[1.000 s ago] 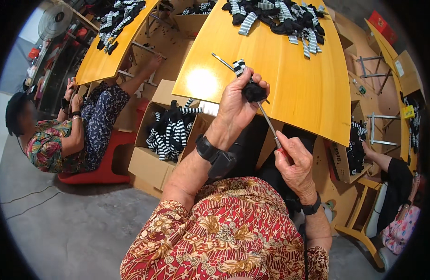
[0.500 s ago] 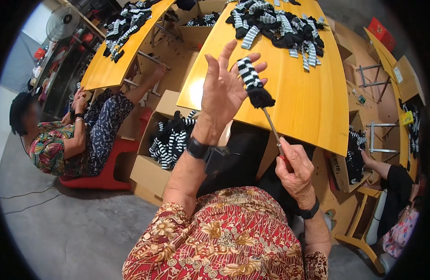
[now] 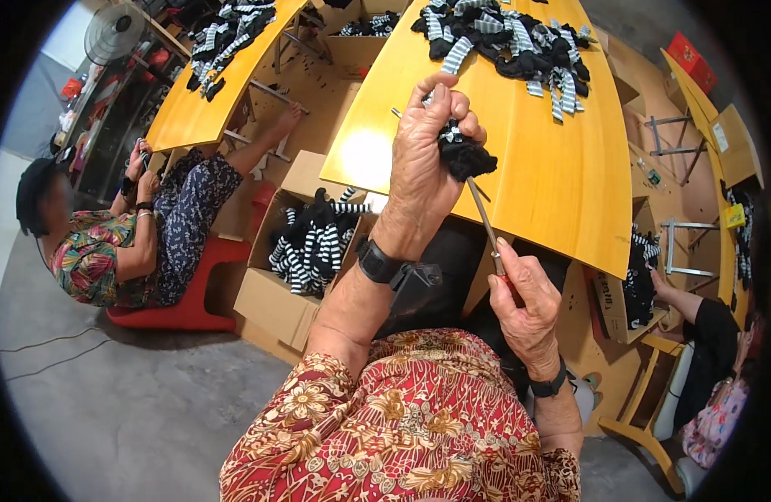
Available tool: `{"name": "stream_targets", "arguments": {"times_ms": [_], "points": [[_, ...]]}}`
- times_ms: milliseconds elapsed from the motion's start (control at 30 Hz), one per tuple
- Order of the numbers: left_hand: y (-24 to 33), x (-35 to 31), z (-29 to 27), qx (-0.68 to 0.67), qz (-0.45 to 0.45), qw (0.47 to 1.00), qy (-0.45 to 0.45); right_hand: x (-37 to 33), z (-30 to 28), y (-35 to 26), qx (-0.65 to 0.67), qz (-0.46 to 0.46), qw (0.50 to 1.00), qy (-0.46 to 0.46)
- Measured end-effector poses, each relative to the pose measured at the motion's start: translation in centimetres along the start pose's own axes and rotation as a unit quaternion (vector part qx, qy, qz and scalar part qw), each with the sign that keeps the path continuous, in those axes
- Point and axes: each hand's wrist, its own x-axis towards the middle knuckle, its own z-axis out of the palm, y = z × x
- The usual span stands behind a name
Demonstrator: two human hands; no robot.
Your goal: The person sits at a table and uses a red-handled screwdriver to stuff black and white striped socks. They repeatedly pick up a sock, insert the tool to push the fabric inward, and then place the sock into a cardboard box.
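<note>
My left hand [image 3: 425,159] is closed around a small knitted, sock-like piece [image 3: 467,159], black at its lower end with black-and-white stripes mostly hidden by my fingers. A thin metal rod [image 3: 483,213] enters the piece from below. What looks like the rod's tip pokes out to the left of my left hand. My right hand [image 3: 526,305] grips the rod's red handle, thumb and forefinger along its upper end. Both hands are raised over the near edge of the yellow table [image 3: 561,209].
Black-and-white striped knit pieces [image 3: 507,42] lie heaped at the table's far end. A cardboard box [image 3: 272,309] of striped pieces stands left, another box [image 3: 607,305] right. One person sits on a red stool [image 3: 184,301] at left; another person's arm [image 3: 678,301] reaches in from the right.
My left hand, spread open beside the knit piece before, has closed around it and covers most of the stripes. My right hand keeps its hold on the rod's handle.
</note>
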Motion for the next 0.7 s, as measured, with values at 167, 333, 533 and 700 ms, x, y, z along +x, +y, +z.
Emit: {"name": "stream_targets", "arguments": {"times_ms": [167,333,533,700], "points": [[-0.1,-0.5,0.0,0.054,0.022,0.998,0.031,0.3,0.8,-0.6,0.015,0.028,0.999,-0.005],[-0.2,-0.6,0.4,0.024,0.001,1.000,-0.004,0.3,0.9,-0.7,0.034,0.024,0.999,-0.005],[0.2,-2.0,1.5,0.027,0.022,0.999,-0.042,0.2,0.9,-0.9,0.029,-0.035,0.999,-0.011],[1.7,-1.1,1.1,0.203,0.102,0.957,-0.179,-0.3,1.2,-1.8,0.055,-0.004,0.998,-0.012]]}}
